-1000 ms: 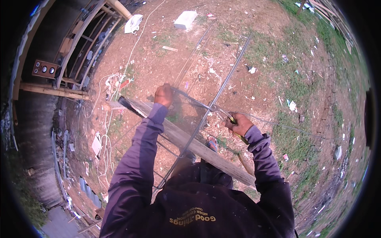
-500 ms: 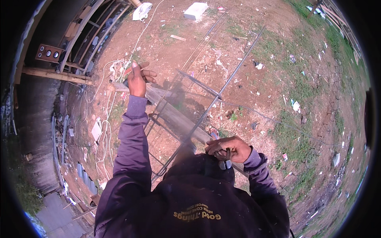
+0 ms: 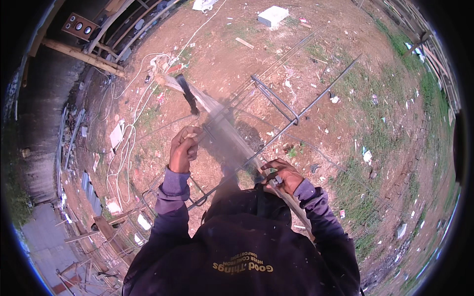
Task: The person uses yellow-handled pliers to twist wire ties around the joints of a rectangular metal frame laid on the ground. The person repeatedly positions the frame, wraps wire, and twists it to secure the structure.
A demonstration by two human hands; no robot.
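Note:
My left hand [image 3: 183, 149] is raised left of a wooden beam [image 3: 232, 133], its fingers curled together in a pinch; what they hold, if anything, is too small to make out. Close to the beam's near part, my right hand [image 3: 285, 178] is closed around a small dark metal tool with a greyish end, its kind mostly hidden. A long steel rod [image 3: 321, 96] crosses above the beam, with a bent rectangular stirrup [image 3: 274, 98] hanging on it. Toward the beam's far end lies a dark, narrow bundle [image 3: 187, 94], perhaps of wires.
Pale cable [image 3: 129, 143] loops over the ground at left. A white block [image 3: 273, 16] lies far ahead. A wooden speaker box [image 3: 80, 26] stands by timber framing at upper left. Litter and grass patches cover the right side.
My left hand has drawn back from the beam's far end, and its fingers have curled in. The dark bundle now shows there. My right hand has risen slightly; the whole view has shifted.

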